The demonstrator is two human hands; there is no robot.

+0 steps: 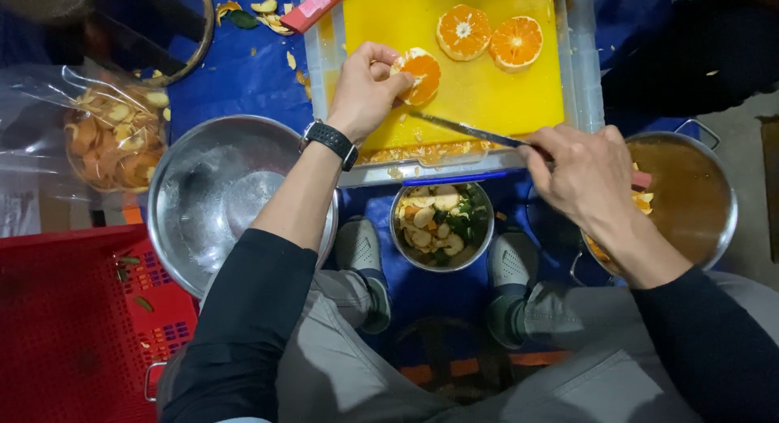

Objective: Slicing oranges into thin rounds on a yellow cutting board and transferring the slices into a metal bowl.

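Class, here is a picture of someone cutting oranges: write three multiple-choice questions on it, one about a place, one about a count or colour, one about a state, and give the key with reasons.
1. Where is the small steel bowl of peels?
A. On the yellow cutting board
B. On the blue sheet between the person's shoes, below the board
C. Inside the red crate

2. How many orange halves lie cut face up at the far end of the yellow cutting board, apart from the hands?
A. Two
B. Four
C. None

3. What is the state of the large steel bowl beside the left arm?
A. Full of orange halves
B. Covered with a lid
C. Empty of fruit

Key: 1 B, the bowl sits between the two grey shoes. 2 A, two faces show side by side. 3 C, only bare metal shows. The left hand holds an orange piece; the right hand holds a knife.
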